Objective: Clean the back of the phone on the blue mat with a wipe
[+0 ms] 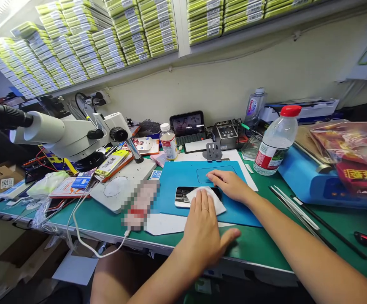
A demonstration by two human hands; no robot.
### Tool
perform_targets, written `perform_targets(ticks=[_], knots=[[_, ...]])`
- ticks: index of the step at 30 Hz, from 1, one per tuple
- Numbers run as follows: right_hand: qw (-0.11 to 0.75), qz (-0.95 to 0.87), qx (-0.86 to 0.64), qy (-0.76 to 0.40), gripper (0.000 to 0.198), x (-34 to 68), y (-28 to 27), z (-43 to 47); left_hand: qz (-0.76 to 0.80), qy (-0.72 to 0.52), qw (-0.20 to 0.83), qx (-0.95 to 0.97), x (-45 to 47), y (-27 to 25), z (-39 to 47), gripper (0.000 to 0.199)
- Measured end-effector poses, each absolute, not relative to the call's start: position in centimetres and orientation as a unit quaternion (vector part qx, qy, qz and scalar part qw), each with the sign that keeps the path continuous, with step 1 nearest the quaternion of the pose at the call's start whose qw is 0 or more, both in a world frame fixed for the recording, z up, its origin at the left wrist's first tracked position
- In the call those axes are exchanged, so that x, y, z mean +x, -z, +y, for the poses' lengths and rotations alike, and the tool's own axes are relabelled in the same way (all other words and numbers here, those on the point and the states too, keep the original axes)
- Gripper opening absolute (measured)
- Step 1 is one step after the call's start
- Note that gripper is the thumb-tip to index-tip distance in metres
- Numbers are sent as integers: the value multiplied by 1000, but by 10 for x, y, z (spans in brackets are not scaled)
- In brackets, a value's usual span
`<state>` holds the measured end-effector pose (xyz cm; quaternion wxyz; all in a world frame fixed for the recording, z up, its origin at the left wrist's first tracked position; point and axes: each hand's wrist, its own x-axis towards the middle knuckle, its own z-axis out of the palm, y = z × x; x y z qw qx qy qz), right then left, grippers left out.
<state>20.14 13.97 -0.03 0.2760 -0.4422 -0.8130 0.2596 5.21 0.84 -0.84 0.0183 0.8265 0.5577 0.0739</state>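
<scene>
A smartphone with a dark, reflective screen and white edges lies on a blue mat. My left hand presses a folded white wipe onto the phone's right part, fingers flat and together, thumb stretched out to the right. A ring is on one finger. Just beyond the phone's far right edge, my right hand rests low over the mat with its fingers pointing left and partly bent. Nothing shows between those fingers; whether they touch the phone is unclear. The phone's right end is mostly covered by the wipe and hands.
Left stand a microscope and its white base, with a pixelated item on a white cable. A red-capped bottle, tweezers and a blue machine are right. Behind are a small bottle and a propped screen.
</scene>
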Motion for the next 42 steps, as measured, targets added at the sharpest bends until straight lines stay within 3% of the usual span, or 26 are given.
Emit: perform_targets(ticks=[4, 11, 19, 26, 35, 42], knots=[[267, -814, -443, -263, 40, 202, 2, 141, 547, -74, 12, 834, 48, 13, -10, 98], [277, -813, -443, -257, 40, 202, 1, 140, 604, -67, -13, 794, 32, 6, 37, 89], [266, -804, -455, -275, 39, 201, 2, 139, 626, -73, 14, 777, 23, 17, -6, 90], [267, -804, -458, -270, 40, 201, 2, 138, 643, -57, 9, 763, 11, 9, 29, 85], [297, -814, -427, -259, 39, 201, 3, 139, 620, -70, -23, 781, 4, 28, -31, 91], [294, -812, -439, -248, 46, 199, 1, 142, 624, -72, -45, 777, 42, 12, 5, 98]])
